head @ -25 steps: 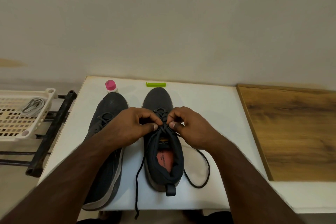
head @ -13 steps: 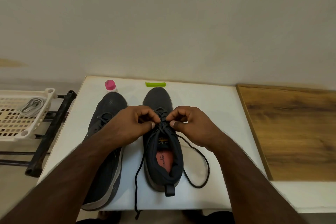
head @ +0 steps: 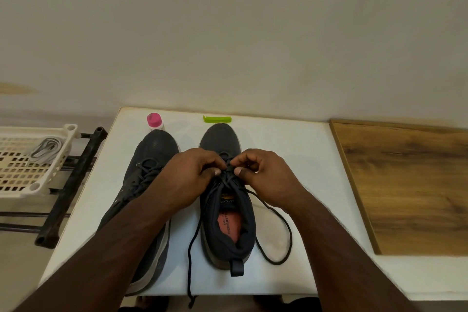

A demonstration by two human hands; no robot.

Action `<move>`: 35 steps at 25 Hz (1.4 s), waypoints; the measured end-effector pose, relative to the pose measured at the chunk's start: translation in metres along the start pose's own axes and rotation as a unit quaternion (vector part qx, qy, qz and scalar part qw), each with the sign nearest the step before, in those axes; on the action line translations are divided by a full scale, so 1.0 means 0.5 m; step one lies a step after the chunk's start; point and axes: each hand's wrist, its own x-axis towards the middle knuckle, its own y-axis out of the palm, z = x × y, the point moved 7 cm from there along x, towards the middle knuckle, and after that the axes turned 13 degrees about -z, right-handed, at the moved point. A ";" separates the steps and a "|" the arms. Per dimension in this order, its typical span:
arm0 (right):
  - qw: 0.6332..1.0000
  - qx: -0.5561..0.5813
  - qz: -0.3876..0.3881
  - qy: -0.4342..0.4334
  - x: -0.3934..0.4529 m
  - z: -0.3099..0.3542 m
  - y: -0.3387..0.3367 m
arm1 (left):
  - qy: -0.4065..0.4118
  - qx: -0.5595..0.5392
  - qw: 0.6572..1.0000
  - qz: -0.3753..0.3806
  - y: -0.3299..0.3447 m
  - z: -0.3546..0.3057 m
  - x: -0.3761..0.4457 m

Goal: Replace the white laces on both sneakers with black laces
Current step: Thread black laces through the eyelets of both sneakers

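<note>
My left hand and right hand pinch the black lace; my left forearm hides much of the left sneaker, with the basket of white laces well apart.

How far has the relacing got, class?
Done: left sneaker wears black laces; white laces lie in the basket. In hand: left hand and right hand pinch the black lace on the right sneaker. Left: tying its loose ends.

Both hands, the left hand and right hand, are pinching the black lace over the right sneaker on the table.
</note>
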 end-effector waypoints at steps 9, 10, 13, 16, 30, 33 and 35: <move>0.999 -0.039 0.008 -0.018 0.000 0.004 0.008 | -0.032 0.013 0.999 -0.007 0.009 -0.002 -0.004; 0.999 -0.043 0.007 -0.018 0.000 0.002 0.008 | -0.053 0.012 0.999 -0.004 0.011 0.005 -0.004; 0.999 -0.046 0.007 -0.016 -0.001 0.002 0.009 | -0.076 0.012 0.997 0.003 0.018 0.013 -0.003; 0.999 -0.043 0.007 -0.025 -0.002 0.008 0.008 | -0.076 -0.037 0.996 0.019 0.008 0.014 -0.006; 0.985 -0.156 0.007 -0.078 -0.012 0.027 0.023 | -0.025 -0.026 0.999 0.031 0.008 -0.011 -0.015; 0.990 -0.135 -0.003 -0.044 -0.006 0.011 0.011 | -0.044 -0.026 0.998 0.039 0.007 -0.001 -0.015; 0.995 -0.091 -0.015 -0.037 -0.005 0.010 0.004 | -0.048 -0.021 0.998 0.043 0.007 0.001 -0.015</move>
